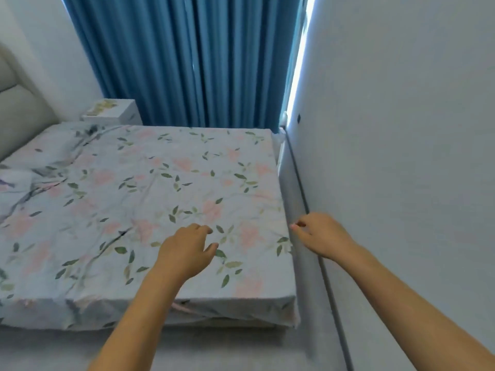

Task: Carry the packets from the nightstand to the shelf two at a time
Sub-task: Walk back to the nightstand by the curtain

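Packets point(103, 107) sit in a yellowish heap on top of the nightstand point(122, 113), far off in the corner past the bed point(166, 183). They are too blurry to count or to tell which way they lie. From my head camera, both my hands are loose and hold nothing. My left hand point(187, 250) hangs over the bed. My right hand point(321, 235) is by the wall point(401, 129). The heap is ahead and to the left, so I think my left hand is nearer.
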